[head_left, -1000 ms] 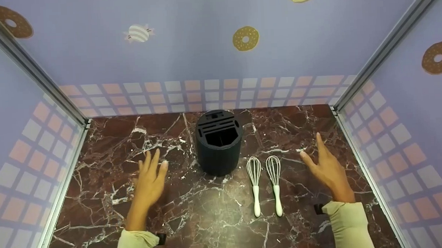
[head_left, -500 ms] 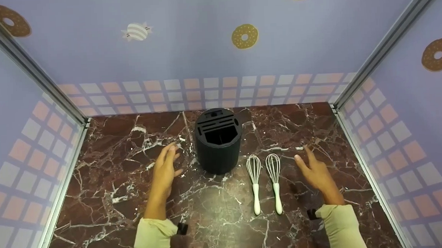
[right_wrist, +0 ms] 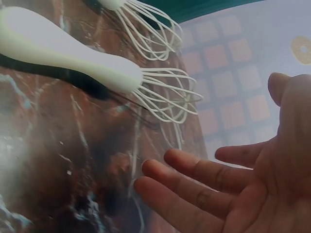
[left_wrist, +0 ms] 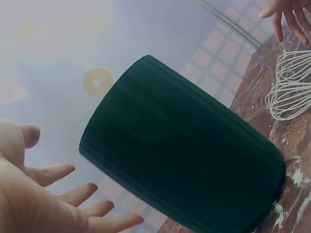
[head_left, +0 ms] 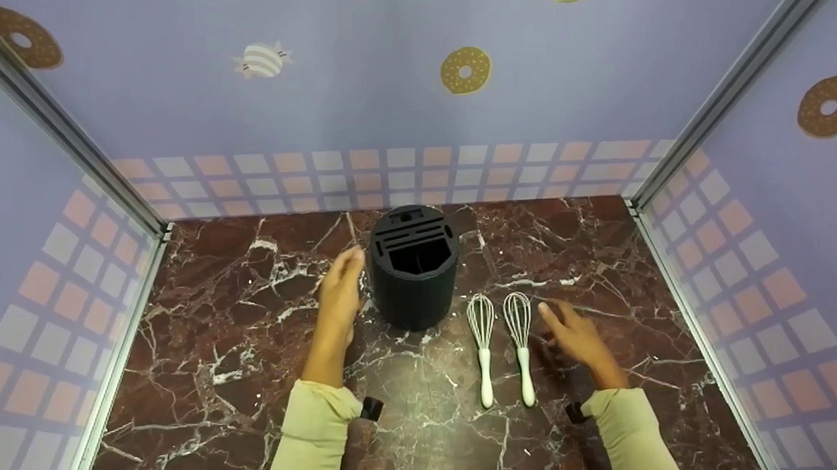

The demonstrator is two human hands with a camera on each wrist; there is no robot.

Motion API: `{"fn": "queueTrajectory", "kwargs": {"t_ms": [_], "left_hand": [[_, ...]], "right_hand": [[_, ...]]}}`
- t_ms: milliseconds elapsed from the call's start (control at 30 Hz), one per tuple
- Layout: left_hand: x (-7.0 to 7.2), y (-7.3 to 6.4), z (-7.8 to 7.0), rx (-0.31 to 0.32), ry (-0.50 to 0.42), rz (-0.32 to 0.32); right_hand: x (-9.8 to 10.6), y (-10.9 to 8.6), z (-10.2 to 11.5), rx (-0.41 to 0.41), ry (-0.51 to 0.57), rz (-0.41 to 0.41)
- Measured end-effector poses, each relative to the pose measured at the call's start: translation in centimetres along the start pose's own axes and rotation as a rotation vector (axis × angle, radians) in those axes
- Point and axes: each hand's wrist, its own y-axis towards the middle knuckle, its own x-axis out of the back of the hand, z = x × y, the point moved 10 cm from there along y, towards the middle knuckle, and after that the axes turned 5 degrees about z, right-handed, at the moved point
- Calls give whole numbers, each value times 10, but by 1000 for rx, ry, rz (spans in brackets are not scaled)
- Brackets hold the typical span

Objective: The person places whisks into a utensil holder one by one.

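Two whisks lie beside the slotted black holder.

No text, label, brand, number or sign can be read anywhere before you, be it in the head view or in either of your wrist views.

The holder is near-black, dark green in the left wrist view. To its right — two whisks with cream-white handles, pale wires. Beneath it, a red-brown surface veined white; behind it, a lilac wall with pink and white squares.
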Motion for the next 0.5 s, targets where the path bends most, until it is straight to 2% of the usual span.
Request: {"fn": "queueTrajectory", "kwargs": {"t_ms": [133,267,500], "left_hand": [[-7,8,1,-4,53,2],[-14,12,6,15,52,19],[-20,16,18,93,14,34]], "right_hand": [[-11,0,-3,-19,19,26],[-17,0,-3,-12,9,31],[-30,-3,-5,-50,57,75]]}}
